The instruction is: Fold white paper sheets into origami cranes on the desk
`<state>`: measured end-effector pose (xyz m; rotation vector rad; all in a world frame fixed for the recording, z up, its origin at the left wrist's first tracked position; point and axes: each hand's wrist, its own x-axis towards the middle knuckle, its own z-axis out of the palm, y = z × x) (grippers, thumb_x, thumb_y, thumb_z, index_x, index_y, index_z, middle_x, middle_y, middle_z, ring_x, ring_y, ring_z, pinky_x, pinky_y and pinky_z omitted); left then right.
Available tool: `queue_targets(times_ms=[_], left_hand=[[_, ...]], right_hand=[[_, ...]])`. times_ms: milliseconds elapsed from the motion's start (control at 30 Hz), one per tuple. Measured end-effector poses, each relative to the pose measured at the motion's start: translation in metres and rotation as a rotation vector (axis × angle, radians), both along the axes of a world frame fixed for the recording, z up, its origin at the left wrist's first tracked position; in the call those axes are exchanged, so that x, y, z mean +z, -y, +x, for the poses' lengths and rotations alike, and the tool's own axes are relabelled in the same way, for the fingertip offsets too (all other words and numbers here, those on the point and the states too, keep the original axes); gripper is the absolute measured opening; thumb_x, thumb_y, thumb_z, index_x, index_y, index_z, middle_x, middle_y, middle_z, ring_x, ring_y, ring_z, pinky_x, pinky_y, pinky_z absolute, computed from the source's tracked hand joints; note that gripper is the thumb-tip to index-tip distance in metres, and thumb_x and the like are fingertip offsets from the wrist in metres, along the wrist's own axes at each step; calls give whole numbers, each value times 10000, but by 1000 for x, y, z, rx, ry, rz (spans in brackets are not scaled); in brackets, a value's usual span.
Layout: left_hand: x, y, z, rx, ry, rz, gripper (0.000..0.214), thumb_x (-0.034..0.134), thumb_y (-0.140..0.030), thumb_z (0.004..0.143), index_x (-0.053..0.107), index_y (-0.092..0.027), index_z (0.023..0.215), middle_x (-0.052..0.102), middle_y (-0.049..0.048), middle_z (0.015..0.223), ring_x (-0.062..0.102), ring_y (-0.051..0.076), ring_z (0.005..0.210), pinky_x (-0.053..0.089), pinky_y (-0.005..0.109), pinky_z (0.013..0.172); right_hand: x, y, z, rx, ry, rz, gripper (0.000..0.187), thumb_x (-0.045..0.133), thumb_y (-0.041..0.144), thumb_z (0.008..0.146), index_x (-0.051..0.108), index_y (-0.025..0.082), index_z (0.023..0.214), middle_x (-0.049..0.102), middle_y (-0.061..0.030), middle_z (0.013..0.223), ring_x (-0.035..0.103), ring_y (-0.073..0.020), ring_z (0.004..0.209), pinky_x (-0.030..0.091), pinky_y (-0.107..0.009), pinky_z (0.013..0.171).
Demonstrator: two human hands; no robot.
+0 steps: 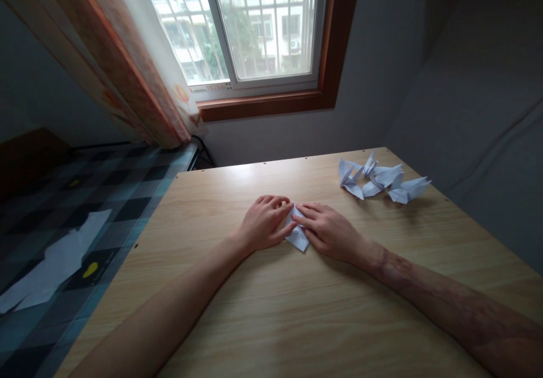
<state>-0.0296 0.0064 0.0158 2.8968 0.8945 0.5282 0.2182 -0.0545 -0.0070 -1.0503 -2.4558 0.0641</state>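
A small folded piece of white paper lies flat on the wooden table, near its middle. My left hand rests on the paper's left side with its fingers curled and pressing down. My right hand presses the paper's right side, fingers together and pointing left. Both hands cover most of the paper; only its lower corner and a strip between the fingertips show.
Several folded white paper figures lie in a cluster at the table's far right. Left of the table is a bed with a checked cover and loose white paper sheets. A window and a curtain are behind.
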Motion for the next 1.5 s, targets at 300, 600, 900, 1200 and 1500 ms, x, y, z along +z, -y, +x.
queue_targets(times_ms=[300,600,900,1200,1500], left_hand=[[-4,-2,-1,10,-23,-12,540,570,-556,1079,645,-241,1511,676,138,1443,633,327,1258,498,513,1111],[-19,-20,3,82,106,-95,376,466,-351,1148,786,-287,1333,745,73,1346,675,271,1141,539,481,1035],[-35,-39,7,87,309,-153,218,700,-405,1063,882,-307,1130,786,62,1197,714,213,981,560,399,972],[-36,-38,9,121,364,-203,135,777,-364,1018,899,-350,1075,789,40,1174,717,187,932,578,363,916],[-29,-31,8,125,294,-136,181,775,-427,1010,887,-338,1121,783,46,1214,723,218,1003,569,418,986]], right_hand=[[-1,1,0,1,-4,4,416,590,228,1077,680,213,1483,675,-166,1519,591,-342,1444,479,-559,1229],[2,3,1,-1,-65,-26,442,689,371,1050,678,212,1463,714,-157,1418,652,-358,1272,525,-556,1127],[1,2,1,-4,-175,-52,459,725,323,1001,666,176,1432,746,-164,1355,659,-354,1241,531,-534,1109],[2,2,1,-12,-177,-83,456,717,300,990,641,171,1421,752,-176,1314,670,-358,1215,543,-544,1096],[0,2,2,-10,-224,-91,485,712,269,987,620,199,1458,757,-154,1306,677,-347,1208,553,-531,1086]])
